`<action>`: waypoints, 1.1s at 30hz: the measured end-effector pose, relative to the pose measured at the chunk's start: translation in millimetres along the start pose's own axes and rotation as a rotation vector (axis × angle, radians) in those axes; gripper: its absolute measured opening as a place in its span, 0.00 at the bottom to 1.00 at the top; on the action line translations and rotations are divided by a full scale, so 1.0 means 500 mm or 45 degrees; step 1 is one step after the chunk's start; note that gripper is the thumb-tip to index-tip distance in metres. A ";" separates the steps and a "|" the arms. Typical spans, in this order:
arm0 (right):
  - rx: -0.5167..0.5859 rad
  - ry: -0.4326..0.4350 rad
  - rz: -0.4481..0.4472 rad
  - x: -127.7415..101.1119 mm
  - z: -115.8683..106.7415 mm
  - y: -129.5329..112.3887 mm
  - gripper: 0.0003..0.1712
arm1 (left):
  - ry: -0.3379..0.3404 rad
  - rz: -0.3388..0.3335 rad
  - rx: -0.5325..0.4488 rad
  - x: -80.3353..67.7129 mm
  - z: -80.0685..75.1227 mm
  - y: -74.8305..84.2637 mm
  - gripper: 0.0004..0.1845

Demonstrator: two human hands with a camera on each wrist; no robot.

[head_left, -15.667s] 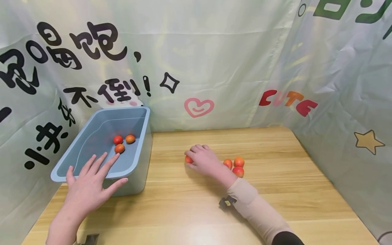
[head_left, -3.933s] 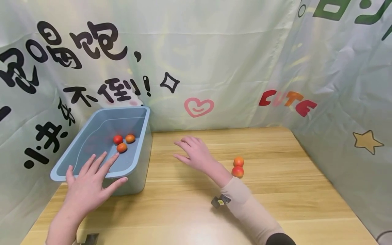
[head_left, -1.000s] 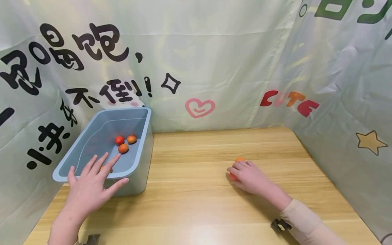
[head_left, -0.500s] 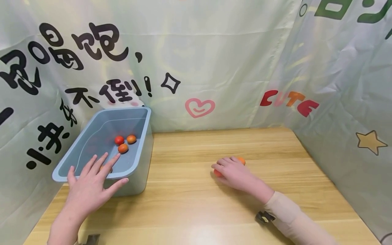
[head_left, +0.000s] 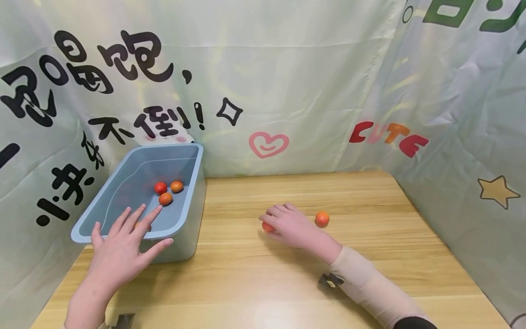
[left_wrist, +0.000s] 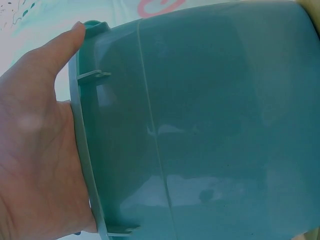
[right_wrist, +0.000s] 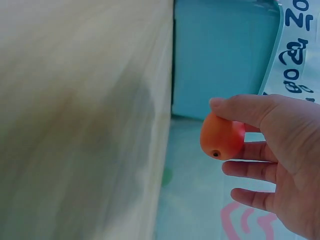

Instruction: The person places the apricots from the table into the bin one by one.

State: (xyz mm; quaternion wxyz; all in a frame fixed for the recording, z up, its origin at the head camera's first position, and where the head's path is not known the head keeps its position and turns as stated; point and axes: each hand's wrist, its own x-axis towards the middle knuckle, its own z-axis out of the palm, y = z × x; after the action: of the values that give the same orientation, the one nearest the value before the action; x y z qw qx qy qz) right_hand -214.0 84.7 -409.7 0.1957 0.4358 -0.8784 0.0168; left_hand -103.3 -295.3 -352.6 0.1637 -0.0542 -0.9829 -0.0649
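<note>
My right hand pinches a small orange-red tomato between thumb and fingers, above the middle of the wooden table. In the right wrist view the tomato shows a dark spot at its end. My left hand lies with straight, spread fingers over the near rim of a blue plastic bin. In the left wrist view its thumb and palm are along the rim, beside the bin's outer wall. Several tomatoes lie in the bin, one partly hidden behind the left fingers.
One more tomato sits on the table, right of my right hand. A printed cloth hangs behind and along both sides of the table. The bin stands at the table's left, close to the cloth.
Over the last second my right hand has carried a tomato leftward, leaving one on the table. Earlier, several lay there. Another tomato now shows behind the left fingers. The left hand stays put.
</note>
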 end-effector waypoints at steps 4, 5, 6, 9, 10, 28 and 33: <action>0.021 0.007 -0.017 0.028 -0.004 -0.010 0.21 | 0.001 0.001 -0.006 0.000 -0.001 0.001 0.45; 0.023 0.013 -0.020 0.035 -0.005 -0.012 0.22 | 0.001 0.001 -0.007 0.000 -0.001 0.001 0.45; 0.024 0.020 -0.023 0.042 -0.005 -0.013 0.22 | 0.001 0.001 -0.007 0.000 -0.001 0.001 0.45; 0.026 0.055 -0.033 0.063 -0.010 -0.021 0.24 | 0.000 0.002 -0.008 0.001 -0.001 0.002 0.45; 0.023 0.062 -0.038 0.070 -0.012 -0.024 0.24 | 0.000 0.002 -0.007 0.001 -0.001 0.002 0.45; 0.078 0.281 -0.112 0.205 -0.062 -0.064 0.23 | 0.003 -0.006 -0.017 -0.002 -0.003 0.004 0.44; 0.111 0.316 -0.089 0.237 -0.083 -0.070 0.23 | 0.013 -0.002 -0.022 -0.003 -0.001 0.003 0.44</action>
State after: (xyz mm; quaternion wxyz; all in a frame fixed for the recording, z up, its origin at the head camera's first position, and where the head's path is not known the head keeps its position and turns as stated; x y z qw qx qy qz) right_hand -237.7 -18.9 -333.8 0.2841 0.4688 -0.8301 0.1020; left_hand -101.4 -294.2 -352.2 0.1683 -0.0546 -0.9815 -0.0737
